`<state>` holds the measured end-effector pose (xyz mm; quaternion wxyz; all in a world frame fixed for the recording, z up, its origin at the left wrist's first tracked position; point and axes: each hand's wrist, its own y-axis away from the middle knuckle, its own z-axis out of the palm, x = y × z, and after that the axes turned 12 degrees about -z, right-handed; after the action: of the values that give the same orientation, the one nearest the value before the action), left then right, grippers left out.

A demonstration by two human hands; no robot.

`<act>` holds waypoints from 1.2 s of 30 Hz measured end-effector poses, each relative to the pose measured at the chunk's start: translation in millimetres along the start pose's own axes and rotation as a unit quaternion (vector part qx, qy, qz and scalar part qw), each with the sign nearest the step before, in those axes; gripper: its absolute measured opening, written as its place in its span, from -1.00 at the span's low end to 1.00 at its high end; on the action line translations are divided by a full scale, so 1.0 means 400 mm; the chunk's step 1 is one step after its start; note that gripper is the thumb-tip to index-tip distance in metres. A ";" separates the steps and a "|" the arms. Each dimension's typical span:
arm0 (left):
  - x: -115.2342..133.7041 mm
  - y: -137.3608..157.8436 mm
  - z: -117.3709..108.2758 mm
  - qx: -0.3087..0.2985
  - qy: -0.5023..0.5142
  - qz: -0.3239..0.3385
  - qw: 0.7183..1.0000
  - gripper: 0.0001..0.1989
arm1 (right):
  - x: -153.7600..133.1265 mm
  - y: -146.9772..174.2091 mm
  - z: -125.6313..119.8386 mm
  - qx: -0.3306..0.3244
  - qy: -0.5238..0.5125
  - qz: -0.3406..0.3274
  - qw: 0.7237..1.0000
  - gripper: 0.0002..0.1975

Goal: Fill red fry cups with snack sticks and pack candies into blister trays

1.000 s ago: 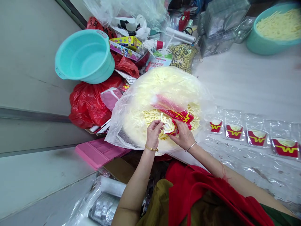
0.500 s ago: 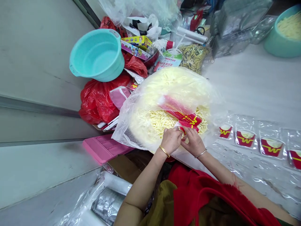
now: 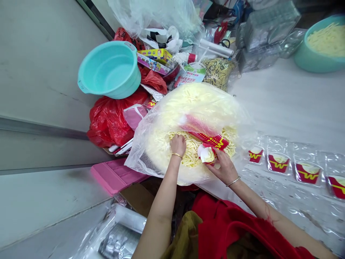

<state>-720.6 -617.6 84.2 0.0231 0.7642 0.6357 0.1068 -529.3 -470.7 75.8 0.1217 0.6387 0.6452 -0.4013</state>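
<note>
A clear plastic bag (image 3: 140, 144) holds a heap of pale yellow fry-shaped sticks (image 3: 192, 151). Inside its opening, my left hand (image 3: 178, 145) is closed with curled fingers down among the sticks; its fingertips are partly hidden. My right hand (image 3: 223, 164) pinches a small red fry carton (image 3: 207, 154) between thumb and fingers. The carton's white inner side and mouth tilt toward my left hand, with some pale yellow content showing inside. Just behind it, a stack of flat red cartons with yellow marks (image 3: 212, 138) lies on the sticks, partly under the bag's film.
Clear pouches with red cartons (image 3: 279, 163) lie in a row at right on the white table (image 3: 272, 97). A turquoise basin (image 3: 107, 68) sits on red bags (image 3: 111, 118) at left. Another basin (image 3: 318, 59) with sticks stands back right. A pink tray (image 3: 115, 174) lies left.
My left hand has left the carton and moved left into the sticks. My right hand keeps the carton, now turned with its mouth showing. The view has shifted slightly.
</note>
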 end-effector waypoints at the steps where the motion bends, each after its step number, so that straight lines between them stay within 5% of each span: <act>1: 0.000 0.003 0.000 -0.005 -0.001 0.007 1.000 -0.89 | 0.001 0.004 -0.004 -0.001 0.001 0.003 1.000 -0.29; 12: -0.044 0.015 -0.026 -0.030 0.136 -0.001 0.990 -0.89 | -0.004 0.050 -0.026 0.007 0.016 0.006 1.000 -0.30; 18: -0.028 0.032 -0.015 -0.040 0.029 0.008 0.999 -0.96 | -0.006 0.054 -0.020 -0.003 0.012 0.008 1.000 -0.29; 23: -0.048 0.050 -0.080 -0.090 0.165 -0.016 0.982 -0.96 | -0.014 0.046 -0.021 -0.013 0.016 0.008 1.000 -0.29; 27: -0.015 0.142 -0.173 -0.188 0.256 0.049 0.947 -0.93 | -0.039 0.021 -0.019 -0.022 0.015 0.009 1.000 -0.31; 31: 0.074 0.281 -0.223 -0.100 0.146 0.142 0.974 -0.89 | -0.072 0.005 -0.015 -0.011 0.000 0.002 1.000 -0.35; 36: 0.144 0.422 -0.200 -0.039 0.014 0.170 0.985 -0.75 | -0.086 0.037 -0.029 0.011 -0.011 0.003 1.000 -0.37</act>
<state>-563.3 -601.7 199.0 0.0253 0.8581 0.4922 0.1442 -506.3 -489.7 100.9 0.1235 0.6375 0.6373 -0.4150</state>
